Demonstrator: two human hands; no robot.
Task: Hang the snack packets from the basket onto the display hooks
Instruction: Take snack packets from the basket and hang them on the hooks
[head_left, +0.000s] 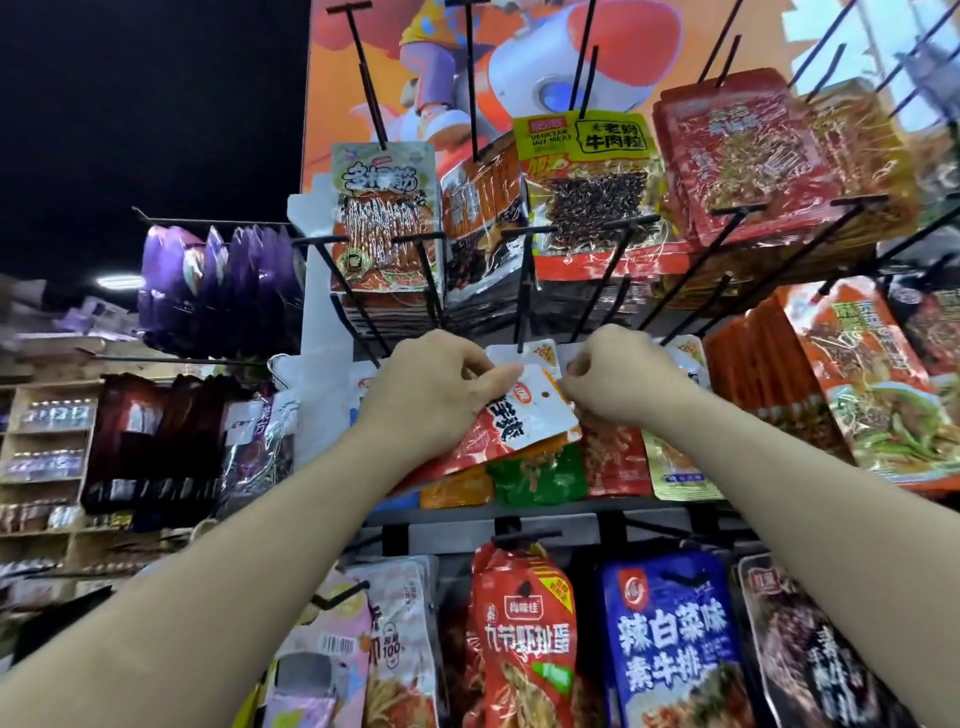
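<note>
**Snack packet, white-topped red plastic (524, 415), held up at the middle hooks**

Low in the frame, nearest the camera, a glossy blue packet with white lettering (670, 639) and a red-and-orange foil packet (524, 639) hang side by side on the bottom row. Above them, at the centre, two bare forearms reach up. The left hand (431, 395) pinches the snack packet by its upper left edge, fingers curled around it. The right hand (618, 379) pinches its upper right corner, fingers curled tight. The packet is tilted, with its punched hole showing and not on any hook. It sits just below a black metal display hook (524, 291) that carries similar white-topped packets behind it. Higher up, a yellow-headed clear packet of dark strips (587, 182) hangs on the top row, in front of an orange cartoon poster (519, 52). Far off at the left, shiny purple bags (218, 280) hang above a pale wooden shelf unit (47, 441).
</note>
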